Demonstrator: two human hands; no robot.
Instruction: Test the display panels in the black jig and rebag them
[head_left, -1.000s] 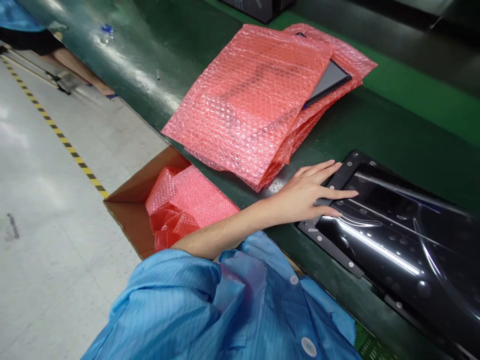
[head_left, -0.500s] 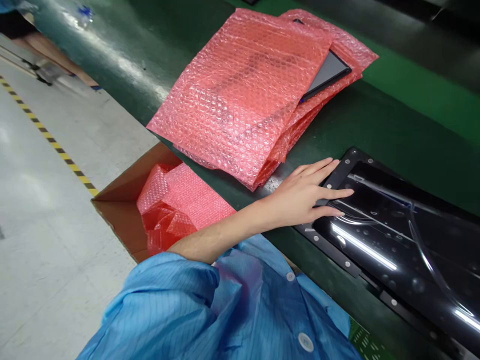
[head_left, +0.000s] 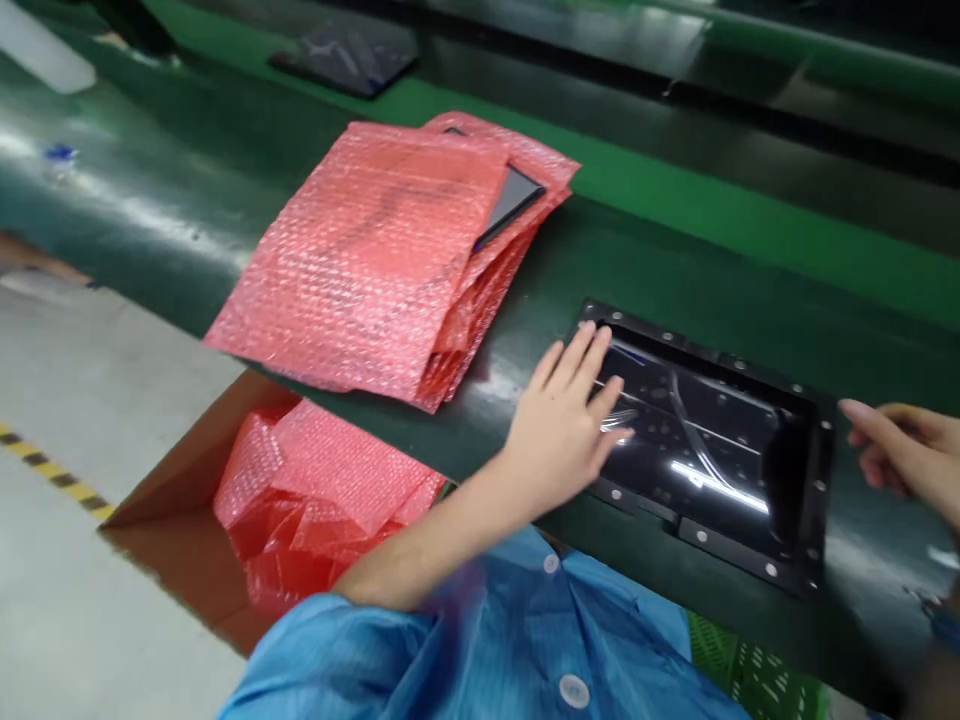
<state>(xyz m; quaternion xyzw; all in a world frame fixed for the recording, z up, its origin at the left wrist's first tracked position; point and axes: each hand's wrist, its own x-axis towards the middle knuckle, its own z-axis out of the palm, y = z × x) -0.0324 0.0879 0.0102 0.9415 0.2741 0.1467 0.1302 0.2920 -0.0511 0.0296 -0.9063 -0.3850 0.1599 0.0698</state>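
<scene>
A black framed display panel (head_left: 697, 450) with a glossy, film-like surface lies on the green table. My left hand (head_left: 562, 425) rests spread over its left end, fingertips on the frame and screen. Just beyond the panel's right edge is my right hand (head_left: 911, 450), its fingers loosely curled and a little apart. I see nothing held in it. To the left of the panel sits a stack of pink bubble-wrap bags (head_left: 367, 260). A flat grey-and-black screen (head_left: 514, 205) pokes out from among them.
Below the table edge, a cardboard box (head_left: 187, 560) holds crumpled pink bubble wrap (head_left: 337, 470). Another dark panel (head_left: 349, 55) lies at the back of the table. A green perforated crate (head_left: 765, 670) shows under the front edge. Yellow-black tape (head_left: 56, 480) marks the floor.
The view has swung right, bringing my right hand and the panel's right end into sight. My left hand stays on the panel's left end.
</scene>
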